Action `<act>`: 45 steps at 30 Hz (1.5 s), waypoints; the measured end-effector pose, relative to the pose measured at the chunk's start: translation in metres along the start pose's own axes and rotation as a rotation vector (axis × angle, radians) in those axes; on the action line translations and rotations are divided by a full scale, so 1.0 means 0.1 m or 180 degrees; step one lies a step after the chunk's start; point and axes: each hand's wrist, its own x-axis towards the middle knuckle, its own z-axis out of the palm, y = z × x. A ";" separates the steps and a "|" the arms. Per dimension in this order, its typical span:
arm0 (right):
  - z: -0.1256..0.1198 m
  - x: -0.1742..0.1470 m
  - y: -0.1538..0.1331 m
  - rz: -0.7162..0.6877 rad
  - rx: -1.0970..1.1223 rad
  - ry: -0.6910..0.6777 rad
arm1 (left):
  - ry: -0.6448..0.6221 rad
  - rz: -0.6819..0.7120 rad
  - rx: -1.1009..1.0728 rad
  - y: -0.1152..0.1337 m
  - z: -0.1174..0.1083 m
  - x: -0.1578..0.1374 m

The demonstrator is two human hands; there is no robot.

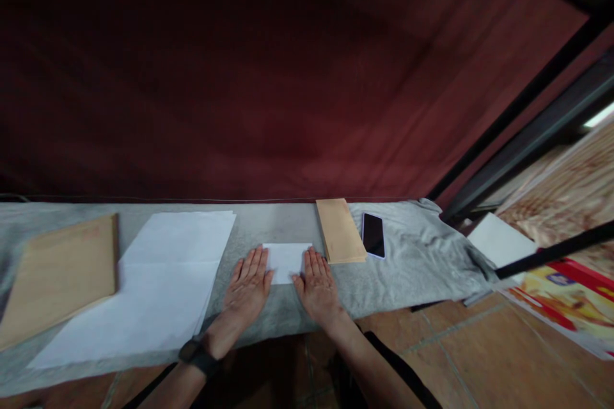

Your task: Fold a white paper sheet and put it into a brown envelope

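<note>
A small white sheet of paper (286,262), possibly folded, lies flat on the grey cloth in front of me. My left hand (247,284) rests flat at its left edge, fingers stretched out. At the right edge lies my right hand (317,287), palm down and fingers extended. Both hands cover the paper's side edges. Just right of my right hand is a stack of brown envelopes (341,230). To the left of my left hand, large white sheets (165,281) with a crease across them lie in a loose pile.
A large brown paper packet (67,271) overlaps the white sheets at far left. A phone (373,234) lies beside the envelopes. The grey cloth (417,262) covers the narrow table. Dark red fabric (268,77) hangs behind it. A colourful printed box (570,300) stands at right, near dark metal bars.
</note>
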 end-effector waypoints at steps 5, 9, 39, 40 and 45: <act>-0.03 -0.05 0.01 0.0011 -0.0029 0.0071 | -0.0037 -0.0086 0.0015 0.01 -0.05 -0.01; -0.09 -0.15 -0.05 -0.0160 -0.0002 0.0108 | -0.0007 -0.0132 -0.0008 0.02 -0.05 -0.02; -0.18 -0.38 0.18 -0.0480 -0.0078 -0.0059 | 0.0011 0.1245 -0.0528 0.53 -0.08 -0.06; -0.18 -0.37 0.19 -0.0483 -0.0083 -0.0071 | -0.0005 0.1231 -0.0521 0.55 -0.06 -0.06; -0.19 -0.36 0.20 -0.0522 -0.0034 -0.0051 | -0.0052 0.0750 -0.0335 0.42 -0.01 0.02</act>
